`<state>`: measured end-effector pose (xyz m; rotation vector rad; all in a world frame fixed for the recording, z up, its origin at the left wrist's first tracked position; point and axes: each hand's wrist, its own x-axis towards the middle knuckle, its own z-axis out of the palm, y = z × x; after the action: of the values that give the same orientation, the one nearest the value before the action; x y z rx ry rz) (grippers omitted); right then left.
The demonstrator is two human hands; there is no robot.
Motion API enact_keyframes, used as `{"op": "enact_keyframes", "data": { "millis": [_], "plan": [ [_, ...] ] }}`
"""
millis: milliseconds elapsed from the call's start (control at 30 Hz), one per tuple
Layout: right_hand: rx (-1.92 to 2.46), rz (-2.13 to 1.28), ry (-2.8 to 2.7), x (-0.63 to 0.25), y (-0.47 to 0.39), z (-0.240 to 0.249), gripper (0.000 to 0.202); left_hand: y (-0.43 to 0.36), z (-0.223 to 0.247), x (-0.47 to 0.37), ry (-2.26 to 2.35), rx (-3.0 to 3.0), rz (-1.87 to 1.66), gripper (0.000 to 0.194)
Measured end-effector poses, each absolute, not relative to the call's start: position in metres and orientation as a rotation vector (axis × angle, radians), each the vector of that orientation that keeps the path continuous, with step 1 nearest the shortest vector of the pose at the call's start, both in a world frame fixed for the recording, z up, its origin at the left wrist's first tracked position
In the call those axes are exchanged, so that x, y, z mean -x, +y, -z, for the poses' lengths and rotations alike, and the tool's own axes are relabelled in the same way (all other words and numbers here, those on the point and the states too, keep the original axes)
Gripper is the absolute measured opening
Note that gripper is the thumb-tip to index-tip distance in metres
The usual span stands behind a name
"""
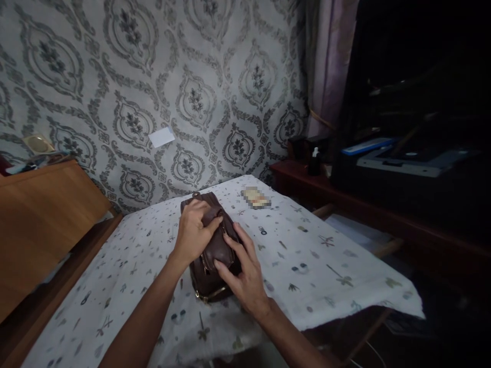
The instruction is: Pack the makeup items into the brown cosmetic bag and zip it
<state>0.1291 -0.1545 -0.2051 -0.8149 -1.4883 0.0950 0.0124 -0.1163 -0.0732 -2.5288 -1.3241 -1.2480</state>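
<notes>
A small dark brown leather-like bag [209, 240] with gold-coloured zips lies on a patterned white cloth. My left hand [195, 225] is closed on its upper part, the fingers curled over and the thumb pointing right beside a zip. From the right, my right hand [245, 271] grips the bag, thumb on the front pocket and fingers along the side. A gold zip [209, 295] runs across the near end, below both hands. What lies under my left fingers is hidden.
The white cloth [291, 245] covers a table against the patterned wall. A blurred yellowish flat item [256, 197] lies beyond the bag. An orange-brown wooden panel [49, 214] stands left. On the right are a dark shelf [299, 176] and a small dark bottle [314, 162].
</notes>
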Motion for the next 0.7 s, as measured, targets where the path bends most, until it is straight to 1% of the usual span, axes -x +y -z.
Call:
{"op": "enact_keyframes", "data": {
  "millis": [100,333,467,567,633,700],
  "plan": [
    [0.799,-0.096,-1.495,-0.129,-0.154,0.205,0.045,-0.124,0.075,-0.013,-1.340,2.554,1.257,0.028],
    [0.807,-0.123,-1.512,-0.130,-0.154,0.206,0.044,-0.134,0.081,-0.014,-1.394,2.624,1.340,0.029],
    [0.826,-0.185,-1.519,-0.134,-0.159,0.205,0.049,-0.134,0.083,-0.014,-1.457,2.579,1.383,0.023],
    [0.828,-0.217,-1.516,-0.137,-0.166,0.206,0.053,-0.133,0.083,-0.014,-1.481,2.559,1.370,0.022],
    [0.839,-0.243,-1.526,-0.138,-0.169,0.210,0.060,-0.132,0.083,-0.014,-1.496,2.553,1.360,0.023],
    [0.887,-0.276,-1.544,-0.137,-0.171,0.216,0.072,-0.131,0.084,-0.014,-1.500,2.549,1.367,0.023]
  ]
}}
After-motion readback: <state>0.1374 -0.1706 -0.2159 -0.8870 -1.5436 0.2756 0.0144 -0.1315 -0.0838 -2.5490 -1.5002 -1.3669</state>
